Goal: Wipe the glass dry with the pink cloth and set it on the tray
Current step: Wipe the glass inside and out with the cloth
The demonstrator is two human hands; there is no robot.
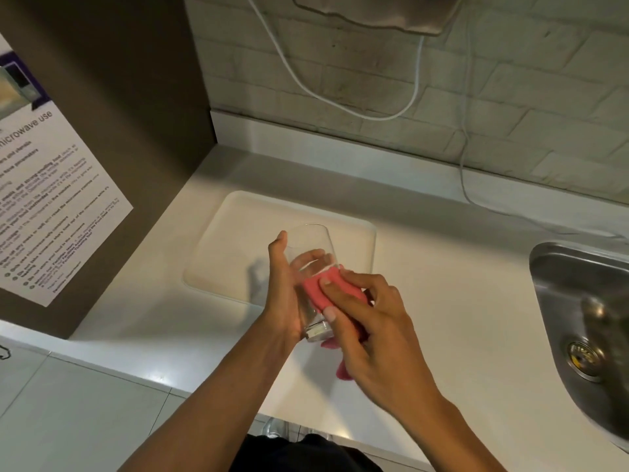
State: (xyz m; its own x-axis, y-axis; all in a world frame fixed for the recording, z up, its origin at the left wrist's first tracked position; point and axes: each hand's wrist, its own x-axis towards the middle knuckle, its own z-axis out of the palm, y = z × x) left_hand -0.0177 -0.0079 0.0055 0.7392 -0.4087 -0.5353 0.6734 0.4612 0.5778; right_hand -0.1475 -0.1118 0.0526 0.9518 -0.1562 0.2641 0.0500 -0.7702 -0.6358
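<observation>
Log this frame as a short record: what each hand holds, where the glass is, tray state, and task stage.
left hand: grips the glass, tilted, mouth pointing away
right hand: presses the pink cloth on the glass's side
glass position: held in the air over the tray's near edge
tray: white, on the counter, nothing on it
sink: at right
stage: wiping; glass not yet set down

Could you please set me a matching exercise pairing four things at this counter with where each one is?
Things:
1. clear drinking glass
2. pink cloth
3. white rectangular tray
4. stainless steel sink

Places:
A. flat on the counter, nothing standing on it
B. held tilted in the left hand
C. at the right edge of the view
D. pressed on the glass by the right hand

Pairs: 1-B, 2-D, 3-A, 4-C
</observation>
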